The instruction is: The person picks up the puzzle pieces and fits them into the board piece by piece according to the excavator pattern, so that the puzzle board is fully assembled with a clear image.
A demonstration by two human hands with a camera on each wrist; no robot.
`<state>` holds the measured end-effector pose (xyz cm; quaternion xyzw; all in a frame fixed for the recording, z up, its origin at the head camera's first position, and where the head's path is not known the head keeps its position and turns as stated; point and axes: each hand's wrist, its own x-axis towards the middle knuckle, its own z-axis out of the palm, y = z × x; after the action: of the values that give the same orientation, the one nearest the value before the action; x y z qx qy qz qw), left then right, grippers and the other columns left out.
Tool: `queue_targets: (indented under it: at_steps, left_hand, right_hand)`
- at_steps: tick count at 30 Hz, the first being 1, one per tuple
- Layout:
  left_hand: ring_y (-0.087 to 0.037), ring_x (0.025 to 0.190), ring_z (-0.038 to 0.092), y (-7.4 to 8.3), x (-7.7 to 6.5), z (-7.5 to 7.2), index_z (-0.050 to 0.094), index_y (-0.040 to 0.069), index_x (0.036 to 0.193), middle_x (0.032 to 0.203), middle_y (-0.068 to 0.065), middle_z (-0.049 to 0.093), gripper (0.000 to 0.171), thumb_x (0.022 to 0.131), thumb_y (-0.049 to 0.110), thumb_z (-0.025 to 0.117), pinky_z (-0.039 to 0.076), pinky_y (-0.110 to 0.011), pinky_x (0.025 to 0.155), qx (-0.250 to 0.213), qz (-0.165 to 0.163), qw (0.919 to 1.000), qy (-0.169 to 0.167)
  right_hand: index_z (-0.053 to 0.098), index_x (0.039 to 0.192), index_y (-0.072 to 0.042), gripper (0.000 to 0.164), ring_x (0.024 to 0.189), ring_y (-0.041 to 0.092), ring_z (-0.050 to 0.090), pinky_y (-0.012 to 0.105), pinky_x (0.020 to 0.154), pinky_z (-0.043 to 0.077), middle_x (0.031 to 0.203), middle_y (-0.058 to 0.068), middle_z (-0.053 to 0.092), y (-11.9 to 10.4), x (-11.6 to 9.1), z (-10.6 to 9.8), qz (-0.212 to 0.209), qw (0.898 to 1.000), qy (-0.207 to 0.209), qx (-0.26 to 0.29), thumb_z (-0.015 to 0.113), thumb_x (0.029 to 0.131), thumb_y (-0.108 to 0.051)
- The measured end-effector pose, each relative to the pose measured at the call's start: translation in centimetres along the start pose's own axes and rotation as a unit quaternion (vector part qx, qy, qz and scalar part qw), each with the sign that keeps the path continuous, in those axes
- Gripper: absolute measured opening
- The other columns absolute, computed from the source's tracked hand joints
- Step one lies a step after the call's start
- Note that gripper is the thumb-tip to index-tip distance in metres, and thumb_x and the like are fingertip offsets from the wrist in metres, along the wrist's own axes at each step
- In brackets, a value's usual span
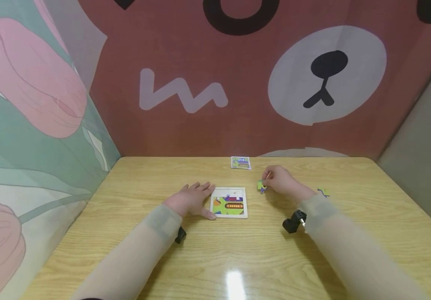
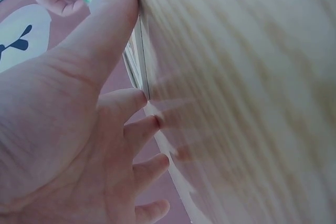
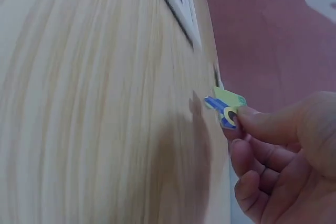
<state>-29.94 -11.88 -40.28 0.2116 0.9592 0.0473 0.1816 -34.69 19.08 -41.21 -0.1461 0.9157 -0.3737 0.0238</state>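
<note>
A white-framed jigsaw puzzle (image 1: pixel 229 206) lies on the table, its lower part filled with a colourful vehicle picture and a pale strip along its top. My left hand (image 1: pixel 193 201) rests at the puzzle's left edge with fingers spread, thumb near the lower left corner. In the left wrist view the fingers of that hand (image 2: pixel 113 145) look extended. My right hand (image 1: pixel 281 180) pinches a green, blue and yellow puzzle piece (image 3: pixel 226 107) between thumb and fingers, to the right of the frame and above the table.
A small picture card (image 1: pixel 241 162) with a similar vehicle lies at the table's back edge. One loose green and blue puzzle piece (image 1: pixel 324 192) sits by my right forearm. The wooden table (image 1: pixel 215 258) meets a wall with a painted bear (image 1: pixel 245 83).
</note>
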Motion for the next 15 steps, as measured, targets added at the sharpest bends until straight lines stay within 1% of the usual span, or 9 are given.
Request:
queue_targets:
  at_steps: [2,4,7,9,13,15]
  left_hand:
    - [-0.032,0.149,0.01,0.1,0.0,-0.1,0.018,0.019,0.16,0.164,-0.002,0.014,0.106,0.079,0.064,0.07,0.005,-0.054,0.118,0.001,0.0,1.0,0.002]
    - [-0.032,0.149,0.01,0.1,-0.1,-0.2,0.018,0.02,0.16,0.164,-0.002,0.014,0.106,0.079,0.064,0.07,0.005,-0.054,0.118,0.002,-0.001,1.0,0.003]
    - [-0.032,0.149,0.01,0.2,0.0,-0.2,0.018,0.02,0.16,0.164,-0.002,0.014,0.106,0.079,0.064,0.07,0.005,-0.055,0.118,0.004,-0.001,1.0,0.003]
    - [-0.032,0.149,0.011,0.2,-0.1,-0.2,0.019,0.019,0.16,0.164,-0.002,0.015,0.106,0.079,0.064,0.07,0.006,-0.055,0.118,0.005,-0.001,1.0,0.003]
    - [-0.032,0.149,0.012,0.2,-0.1,-0.2,0.019,0.019,0.16,0.164,-0.002,0.016,0.106,0.079,0.065,0.069,0.007,-0.054,0.118,0.007,-0.004,1.0,0.0]
    - [-0.032,0.149,0.013,0.2,-0.2,-0.2,0.019,0.019,0.16,0.164,-0.002,0.016,0.106,0.079,0.065,0.069,0.008,-0.055,0.118,0.008,-0.003,1.0,0.001]
  right_hand:
    - [0.06,0.089,0.002,0.006,0.065,0.021,0.057,0.03,0.056,0.047,0.077,0.011,0.063,-1.0,0.4,0.6,-0.003,1.0,0.004,0.008,0.066,0.091,0.001]
    - [0.06,0.09,0.002,0.006,0.069,0.028,0.061,0.029,0.056,0.048,0.078,0.011,0.064,-2.2,0.7,1.3,-0.005,1.0,0.006,0.021,0.066,0.09,0.002]
    - [0.06,0.089,0.001,0.007,0.072,0.036,0.064,0.028,0.056,0.049,0.076,0.011,0.065,-3.8,1.4,2.4,-0.013,0.999,-0.002,0.05,0.066,0.09,0.003]
    - [0.06,0.088,0.0,0.008,0.071,0.034,0.063,0.028,0.056,0.05,0.074,0.009,0.064,-4.9,1.8,3.1,-0.021,0.998,-0.009,0.059,0.067,0.089,0.002]
    - [0.063,0.086,-0.002,0.009,0.063,0.02,0.059,0.026,0.055,0.049,0.071,0.006,0.062,-6.4,2.4,4.8,-0.032,0.998,-0.022,0.059,0.071,0.088,-0.001]
    - [0.063,0.086,-0.003,0.009,0.062,0.016,0.058,0.026,0.055,0.048,0.071,0.005,0.062,-6.8,2.6,5.7,-0.03,0.997,-0.029,0.064,0.072,0.088,-0.001]
